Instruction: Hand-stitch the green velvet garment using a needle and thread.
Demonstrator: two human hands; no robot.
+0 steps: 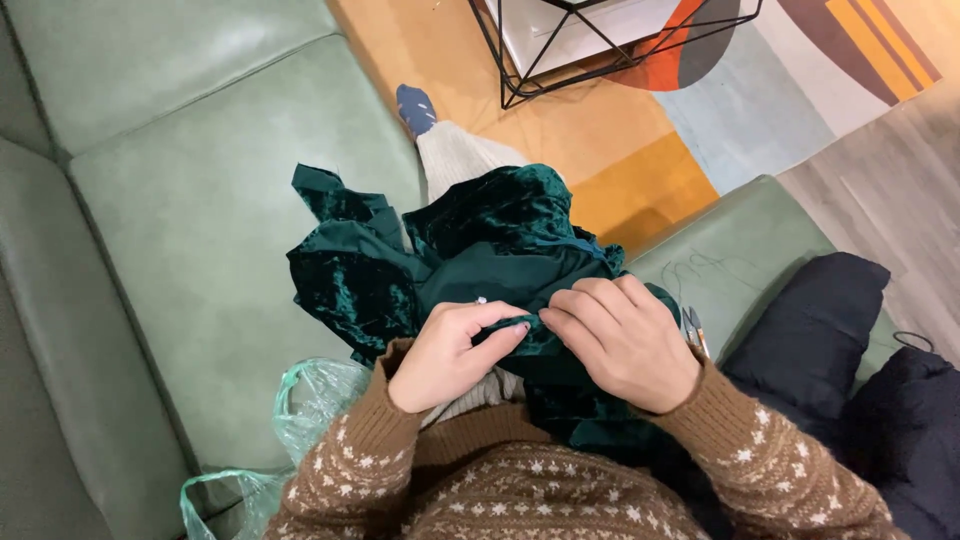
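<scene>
The fingers of the left hand (452, 352) and right hand (622, 340) are curled shut, pinching one fold of the crumpled dark green velvet fabric (470, 250) that lies heaped in the lap on the pale green leather sofa (200, 220). The handwork looks only partly done (most of the cloth is still bunched loose), but any needle or stitch line is hidden under the fingertips. Further right, thin threads (700, 265) and small snips (695, 330) are hard to make out, and the black wire-frame table (520, 70) is cut off by the frame's top.

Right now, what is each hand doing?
Left hand: closed, pinching the dark green velvet fabric.
Right hand: closed, fingers curled, gripping the same fabric beside the left.
</scene>
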